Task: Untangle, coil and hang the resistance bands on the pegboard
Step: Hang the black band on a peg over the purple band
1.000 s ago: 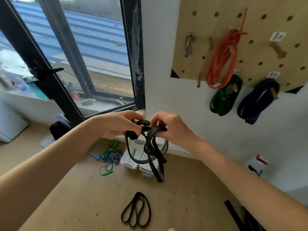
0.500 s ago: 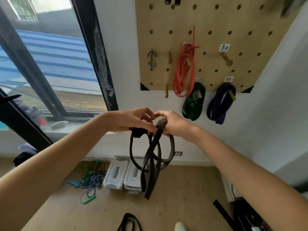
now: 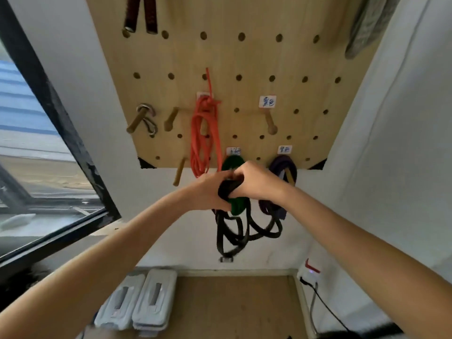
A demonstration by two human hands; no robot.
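Both hands, left (image 3: pixel 208 192) and right (image 3: pixel 254 184), grip bunched black rubber resistance band (image 3: pixel 238 231); loops dangle, coil gathered below wooden pegboard (image 3: pixel 232 57) for hanging.

Both forearms and hands (image 3: pixel 256 182) are bare, sleeveless, without jewellery.

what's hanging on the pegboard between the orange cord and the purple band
The green band hangs between the orange cord and purple band, partly hidden by both hands gripping the black band, in the head view.
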